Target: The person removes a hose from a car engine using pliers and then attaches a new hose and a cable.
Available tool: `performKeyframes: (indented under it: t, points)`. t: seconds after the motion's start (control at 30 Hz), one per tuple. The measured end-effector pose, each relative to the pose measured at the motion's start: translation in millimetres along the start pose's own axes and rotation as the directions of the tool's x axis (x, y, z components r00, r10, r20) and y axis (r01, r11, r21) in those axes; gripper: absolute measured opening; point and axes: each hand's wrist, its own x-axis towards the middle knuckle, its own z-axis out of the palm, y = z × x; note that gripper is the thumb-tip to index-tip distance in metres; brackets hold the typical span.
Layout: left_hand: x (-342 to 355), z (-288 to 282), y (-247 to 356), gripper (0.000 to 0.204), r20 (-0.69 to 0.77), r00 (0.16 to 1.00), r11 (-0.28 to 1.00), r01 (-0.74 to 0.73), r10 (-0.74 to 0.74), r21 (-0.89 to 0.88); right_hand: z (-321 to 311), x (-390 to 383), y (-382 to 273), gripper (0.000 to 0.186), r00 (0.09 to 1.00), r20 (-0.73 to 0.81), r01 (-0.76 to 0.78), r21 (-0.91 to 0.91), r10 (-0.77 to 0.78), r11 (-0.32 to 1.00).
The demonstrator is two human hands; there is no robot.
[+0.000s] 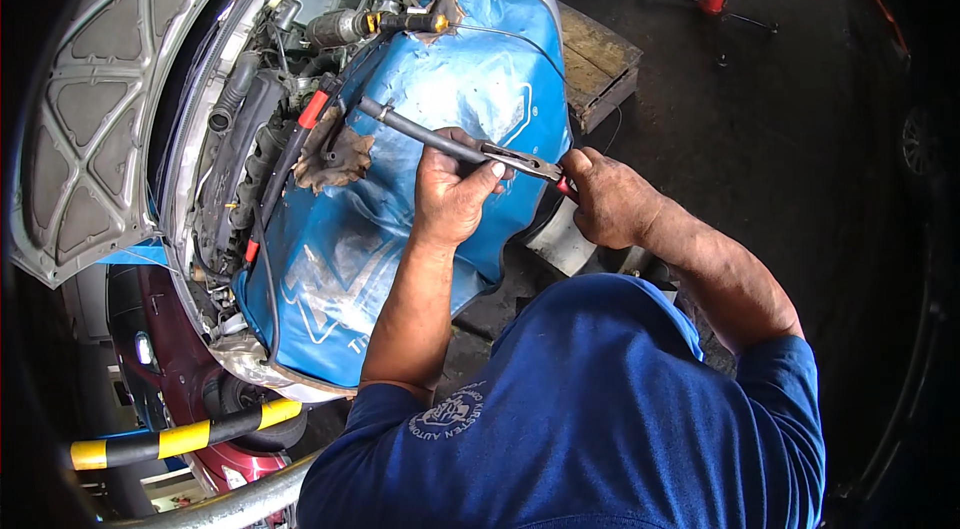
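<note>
Left hand (452, 194) wrapped around stiff black rubber hose (420, 136) over blue fender cover (400, 229) | right hand (608, 197) closed on metal pliers (525, 164), red-handled | hose likely firm, greasy: hold near pliers.

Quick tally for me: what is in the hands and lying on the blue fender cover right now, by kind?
Black hose, held by the left hand: 1
Pliers, held by the right hand: 1
Brown rag on the blue fender cover: 1
Total: 3
</note>
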Motion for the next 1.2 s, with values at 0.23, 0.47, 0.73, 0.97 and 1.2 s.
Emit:
performKeyframes:
  t: [0.23, 0.47, 0.73, 0.97, 1.2]
  points:
    - [-1.1, -2.8, 2.1, 0.043, 0.066, 0.993, 0.996, -0.094, 0.093, 0.006, -6.8, 0.5, -3.5, 0.033, 1.000, 0.020, 0.019, -0.099, -0.017, 0.995]
    - [-1.0, -0.8, 5.8, 0.038, 0.069, 0.989, 0.991, -0.135, 0.133, 0.025, -5.4, -0.5, -4.8, 0.031, 0.999, 0.044, 0.016, -0.118, -0.011, 0.993]
    - [7.8, -11.6, 13.2, 0.042, 0.076, 0.991, 0.992, -0.117, 0.113, 0.052, -2.7, 11.1, -3.8, 0.035, 0.992, 0.124, -0.038, 0.003, 0.037, 0.999]
    - [19.6, 26.8, 40.2, 0.027, -0.398, 0.917, 0.929, -0.156, 0.011, -0.335, 5.7, 13.5, -11.2, 0.040, 1.000, -0.001, -0.018, -0.017, 0.018, 1.000]
    - [33.4, 33.8, 46.3, 0.042, -0.475, 0.861, 0.830, -0.127, -0.179, -0.543, 7.1, 14.4, -14.7, 0.039, 1.000, -0.029, 0.000, 0.021, 0.000, 1.000]
